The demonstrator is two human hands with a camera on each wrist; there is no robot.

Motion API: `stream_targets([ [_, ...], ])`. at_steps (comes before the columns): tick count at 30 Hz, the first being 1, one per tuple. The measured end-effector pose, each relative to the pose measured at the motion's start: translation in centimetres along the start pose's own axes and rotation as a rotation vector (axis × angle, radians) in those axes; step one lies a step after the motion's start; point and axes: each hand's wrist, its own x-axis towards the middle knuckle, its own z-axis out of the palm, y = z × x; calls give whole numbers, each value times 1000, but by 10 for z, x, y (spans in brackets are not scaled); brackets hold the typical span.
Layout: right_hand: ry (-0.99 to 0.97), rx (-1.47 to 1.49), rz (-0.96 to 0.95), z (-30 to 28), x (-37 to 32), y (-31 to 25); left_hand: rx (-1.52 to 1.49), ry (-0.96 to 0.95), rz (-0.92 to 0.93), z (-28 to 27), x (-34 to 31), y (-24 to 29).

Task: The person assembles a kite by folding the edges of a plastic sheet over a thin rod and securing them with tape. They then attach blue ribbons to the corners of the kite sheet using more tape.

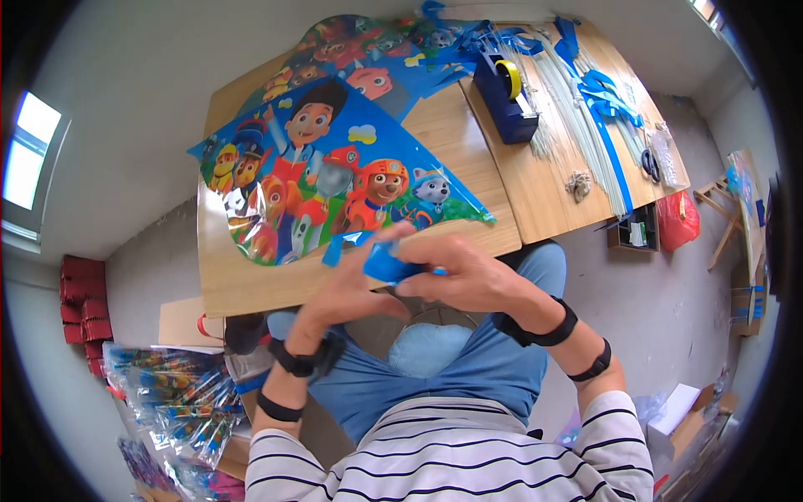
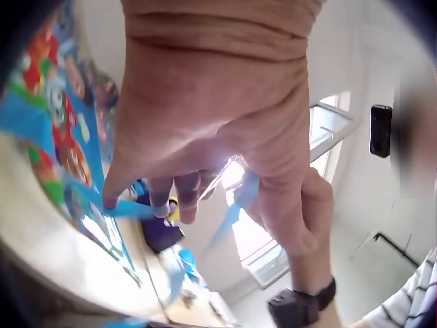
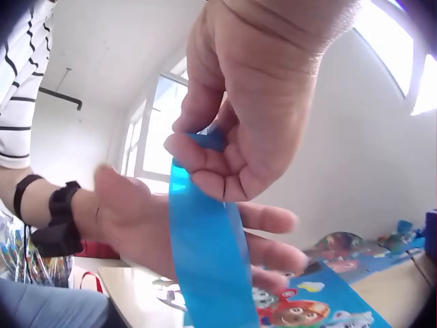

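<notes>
A glossy blue strip [image 3: 212, 253] hangs from my right hand [image 3: 252, 102], whose thumb and curled fingers pinch its upper end. Behind the strip, the left hand [image 3: 143, 225] is spread with its fingers extended. From the head view, the left hand [image 1: 347, 289] and right hand [image 1: 456, 272] are close together at the table's front edge, the blue strip [image 1: 389, 263] between them, somewhat blurred. Blue film also passes by the fingers of the left hand [image 2: 212, 116] in the left wrist view; whether those fingers grip it is unclear.
Printed cartoon sheets [image 1: 335, 184] lie on the wooden table [image 1: 552, 217]. A dark tape dispenser [image 1: 506, 100], white sticks [image 1: 565, 100], blue ribbons [image 1: 606, 105] and scissors [image 1: 650, 165] are at the right. Wrapped packages [image 1: 180, 397] stand at lower left.
</notes>
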Motion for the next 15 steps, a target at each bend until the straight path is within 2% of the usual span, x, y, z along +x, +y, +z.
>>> stream_targets([
  [1,-39,-44,-84,-2,10,-2,-227,-78,-52,13,4,4],
  [4,119,391,7,-15,25,-17,-831,-184,-341,58,5,-8],
  [7,447,323,-24,-74,15,0,-624,-282,-472,55,-9,-21],
  [9,633,245,20,-111,-5,23,-646,-182,-527,31,-29,-41],
  [10,593,163,156,-133,-21,47,-692,-110,-554,17,-38,-53],
  [11,618,-167,212,-126,-22,60,-738,-37,-581,7,-43,-60],
  [13,632,-835,314,-103,-35,70,-631,-9,-611,-11,-35,-45],
  [14,586,-723,251,-90,-34,68,-576,4,-624,-19,-27,-37],
  [15,537,-612,186,-71,-21,56,-437,-16,-547,-19,-17,-33],
])
